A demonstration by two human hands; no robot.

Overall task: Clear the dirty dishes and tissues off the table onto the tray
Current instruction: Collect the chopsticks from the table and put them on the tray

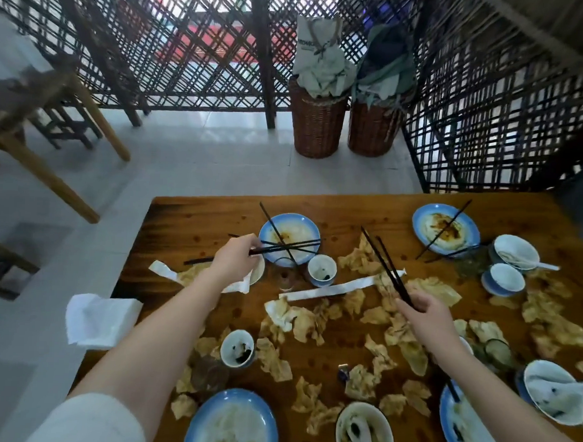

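My left hand (pixel 236 258) grips black chopsticks (pixel 289 246) that lie across a dirty blue-rimmed plate (pixel 291 228) at the far left of the wooden table (pixel 196 223). My right hand (pixel 428 315) holds a pair of black chopsticks (pixel 383 263) raised above the table's middle. Crumpled stained tissues (pixel 304 321) are scattered over the tabletop. Small cups (pixel 321 270) (pixel 237 348), bowls with spoons (pixel 364 431) (pixel 556 392) and more blue plates (pixel 445 229) (pixel 233 422) stand around. No tray is in view.
A stack of white napkins (pixel 102 319) sits at the table's left edge. A long white paper strip (pixel 334 288) lies mid-table. Two wicker baskets (pixel 316 121) (pixel 374 127) stand on the floor beyond, by a lattice screen. Wooden stools (pixel 37 109) are at the left.
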